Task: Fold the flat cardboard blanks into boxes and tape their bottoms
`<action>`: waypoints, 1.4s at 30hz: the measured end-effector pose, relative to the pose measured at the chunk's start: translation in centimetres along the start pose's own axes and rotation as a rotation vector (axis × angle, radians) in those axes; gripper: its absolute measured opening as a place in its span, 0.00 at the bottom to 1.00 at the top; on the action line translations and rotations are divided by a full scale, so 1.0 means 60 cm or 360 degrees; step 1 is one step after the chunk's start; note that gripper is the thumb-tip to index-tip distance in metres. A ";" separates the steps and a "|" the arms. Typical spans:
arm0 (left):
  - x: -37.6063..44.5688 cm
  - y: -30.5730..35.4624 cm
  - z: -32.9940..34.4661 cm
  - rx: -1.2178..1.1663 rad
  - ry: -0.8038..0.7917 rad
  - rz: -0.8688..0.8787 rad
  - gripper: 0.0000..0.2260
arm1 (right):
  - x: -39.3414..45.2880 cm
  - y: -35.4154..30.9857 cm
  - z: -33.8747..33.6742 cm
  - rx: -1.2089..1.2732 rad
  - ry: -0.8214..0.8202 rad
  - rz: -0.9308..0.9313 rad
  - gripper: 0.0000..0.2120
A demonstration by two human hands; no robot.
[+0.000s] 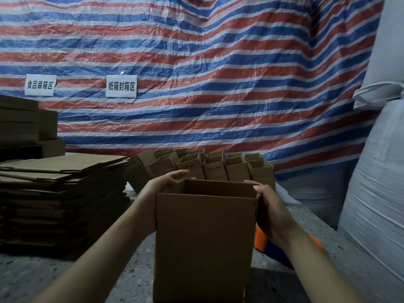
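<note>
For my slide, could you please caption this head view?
Both hands hold an open cardboard box upright between flat blanks and finished boxes.

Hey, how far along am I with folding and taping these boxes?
Done: a cluster of small opened boxes stands at the back by the tarp. In hand: your left hand and right hand hold an opened box by its sides; its bottom is hidden, so taping can't be judged. Left: a tall stack of flat blanks on your left, so plenty remains.
</note>
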State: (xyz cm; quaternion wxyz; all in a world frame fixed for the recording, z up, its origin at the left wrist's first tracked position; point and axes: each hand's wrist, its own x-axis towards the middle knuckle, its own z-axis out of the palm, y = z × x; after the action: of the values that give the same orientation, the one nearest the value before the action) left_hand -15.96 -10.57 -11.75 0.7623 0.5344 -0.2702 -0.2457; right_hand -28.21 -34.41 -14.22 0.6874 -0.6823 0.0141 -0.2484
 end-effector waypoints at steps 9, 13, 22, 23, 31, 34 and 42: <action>0.011 -0.007 0.051 -0.0049 0.0451 0.0372 0.14 | 0.011 0.002 0.005 0.0312 0.0002 -0.0029 0.23; 0.022 -0.016 0.047 -0.0008 0.0482 0.0313 0.13 | 0.019 0.005 0.011 0.0275 0.0065 0.0021 0.18; 0.024 -0.030 0.034 -0.0042 0.0419 0.0169 0.09 | 0.019 0.016 0.017 0.0236 0.0050 0.0136 0.24; 0.023 -0.029 0.036 -0.0067 0.0421 0.0096 0.09 | 0.016 0.017 0.015 0.0246 0.0036 0.0134 0.25; 0.023 -0.036 0.038 -0.0049 0.0325 0.0197 0.15 | 0.018 0.023 0.014 0.0293 0.0069 0.0112 0.25; 0.026 -0.035 0.041 -0.0079 0.0320 0.0166 0.19 | 0.023 0.021 0.011 0.0321 0.0095 0.0128 0.24; 0.030 -0.049 0.029 0.0072 0.0187 0.0087 0.21 | 0.021 0.022 0.010 0.0328 0.0081 0.0144 0.25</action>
State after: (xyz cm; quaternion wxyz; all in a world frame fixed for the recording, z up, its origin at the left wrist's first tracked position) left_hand -16.08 -13.87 -13.77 0.7709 0.5575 -0.2450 -0.1868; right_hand -26.43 -34.37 -15.02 0.7638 -0.6002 0.0367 -0.2344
